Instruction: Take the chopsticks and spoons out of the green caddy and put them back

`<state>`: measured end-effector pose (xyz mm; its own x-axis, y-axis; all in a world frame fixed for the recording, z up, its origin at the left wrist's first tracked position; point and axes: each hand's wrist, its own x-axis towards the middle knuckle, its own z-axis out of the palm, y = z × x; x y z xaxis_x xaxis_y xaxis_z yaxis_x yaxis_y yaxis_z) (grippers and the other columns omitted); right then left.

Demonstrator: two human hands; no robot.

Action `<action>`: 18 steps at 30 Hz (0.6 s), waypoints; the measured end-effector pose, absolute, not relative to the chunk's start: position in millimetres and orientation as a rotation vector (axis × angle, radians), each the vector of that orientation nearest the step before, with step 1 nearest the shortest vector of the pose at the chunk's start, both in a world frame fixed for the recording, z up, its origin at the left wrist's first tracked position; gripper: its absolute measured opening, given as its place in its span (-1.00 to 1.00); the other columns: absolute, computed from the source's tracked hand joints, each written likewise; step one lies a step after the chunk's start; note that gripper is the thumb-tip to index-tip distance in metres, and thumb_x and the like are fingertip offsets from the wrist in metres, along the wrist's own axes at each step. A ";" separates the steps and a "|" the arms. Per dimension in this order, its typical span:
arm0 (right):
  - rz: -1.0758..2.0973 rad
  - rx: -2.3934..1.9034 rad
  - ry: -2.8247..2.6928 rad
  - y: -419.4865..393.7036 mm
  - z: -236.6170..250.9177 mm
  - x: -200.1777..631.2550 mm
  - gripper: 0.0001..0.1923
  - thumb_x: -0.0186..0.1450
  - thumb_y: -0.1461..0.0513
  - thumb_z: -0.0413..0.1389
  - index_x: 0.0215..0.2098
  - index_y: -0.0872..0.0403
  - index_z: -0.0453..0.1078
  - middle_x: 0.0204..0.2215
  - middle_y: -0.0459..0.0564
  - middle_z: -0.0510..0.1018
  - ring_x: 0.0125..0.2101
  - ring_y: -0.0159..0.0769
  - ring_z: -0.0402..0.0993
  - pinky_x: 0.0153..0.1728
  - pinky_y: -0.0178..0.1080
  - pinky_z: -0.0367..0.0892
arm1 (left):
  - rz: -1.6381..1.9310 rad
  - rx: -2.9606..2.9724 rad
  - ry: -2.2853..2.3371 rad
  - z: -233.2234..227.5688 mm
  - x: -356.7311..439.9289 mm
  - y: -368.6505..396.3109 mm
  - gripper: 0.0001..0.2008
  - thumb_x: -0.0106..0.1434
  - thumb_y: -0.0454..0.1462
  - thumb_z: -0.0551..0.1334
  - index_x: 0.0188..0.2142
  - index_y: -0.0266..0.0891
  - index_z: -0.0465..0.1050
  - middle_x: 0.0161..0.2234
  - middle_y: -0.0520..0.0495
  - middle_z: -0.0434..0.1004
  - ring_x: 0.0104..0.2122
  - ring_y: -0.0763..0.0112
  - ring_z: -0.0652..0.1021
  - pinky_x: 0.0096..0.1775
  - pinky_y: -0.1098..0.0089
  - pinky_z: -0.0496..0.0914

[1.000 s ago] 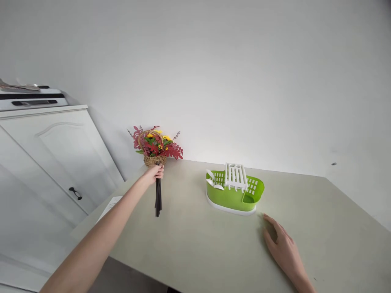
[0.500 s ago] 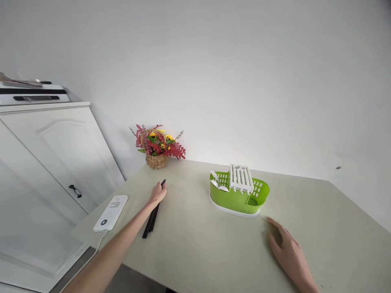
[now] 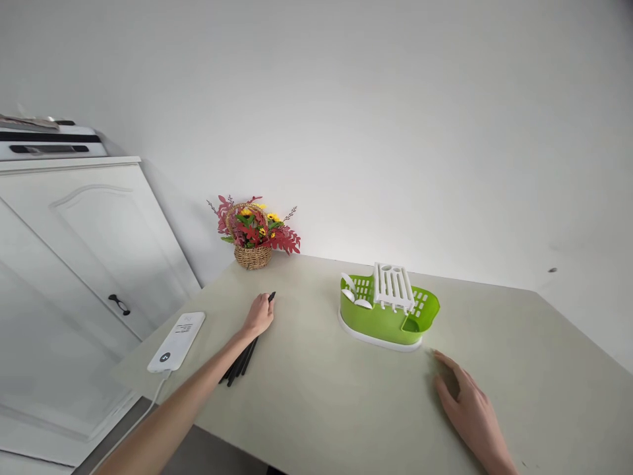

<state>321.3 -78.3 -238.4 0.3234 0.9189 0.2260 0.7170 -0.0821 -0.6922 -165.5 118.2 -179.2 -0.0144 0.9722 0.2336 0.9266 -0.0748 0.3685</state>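
My left hand (image 3: 260,315) is closed around one or more black chopsticks, and a dark tip (image 3: 271,297) pokes out beyond the fingers. Under that wrist, several black chopsticks (image 3: 240,364) fan out on the table; I cannot tell which of them are in the grip. Resting low over the table on the other side, my right hand (image 3: 467,402) is open, with thumb and fingers apart and nothing in it. Just beyond its fingertips stands a green cutlery basket (image 3: 378,324) on a white base. White spoons (image 3: 357,300) lean in its left part, and a slotted white rack (image 3: 394,287) bridges its middle.
A wicker basket of artificial flowers (image 3: 254,256) stands by the wall. A white power bank (image 3: 177,342) with a cable (image 3: 155,399) lies near the table's left edge. Left of the table is a white cabinet (image 3: 99,257) with a black handle (image 3: 119,305).
My left hand has shifted slightly right, and more chopsticks show spread beneath the wrist. My right hand has stayed nearly in place. The view has moved a little.
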 end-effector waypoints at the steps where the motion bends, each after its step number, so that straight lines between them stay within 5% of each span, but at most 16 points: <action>1: 0.345 -1.852 -1.455 -78.6 -238.4 321.6 -0.45 0.33 -0.03 -0.04 0.21 -0.05 0.38 0.19 0.03 0.55 0.05 0.00 0.54 0.05 0.03 0.43 | 0.663 2.149 2.058 -180.0 -166.4 118.1 -0.83 0.45 -0.32 0.08 -0.10 -0.29 0.43 -0.09 -0.33 0.52 0.02 0.04 0.55 0.08 0.13 0.40; 10: 0.363 -1.865 -1.441 -78.7 -237.6 321.7 -0.43 0.32 -0.04 -0.02 0.22 -0.06 0.37 0.18 0.04 0.55 -0.02 0.02 0.56 0.03 0.05 0.44 | 0.623 2.236 1.954 -184.8 -175.4 117.0 -0.61 0.44 -0.30 0.03 0.19 -0.16 0.42 0.30 -0.25 0.39 0.39 0.07 0.25 0.35 0.07 0.14; 18: 0.375 -1.873 -1.440 -80.4 -236.8 321.4 -0.43 0.32 -0.04 -0.03 0.23 -0.07 0.36 0.19 0.02 0.54 0.12 0.01 0.49 0.07 0.04 0.41 | 0.534 2.154 1.985 -186.8 -169.2 114.8 -0.46 0.47 -0.16 0.01 0.36 -0.30 0.20 0.44 -0.34 0.15 0.46 -0.03 0.08 0.41 0.00 -0.05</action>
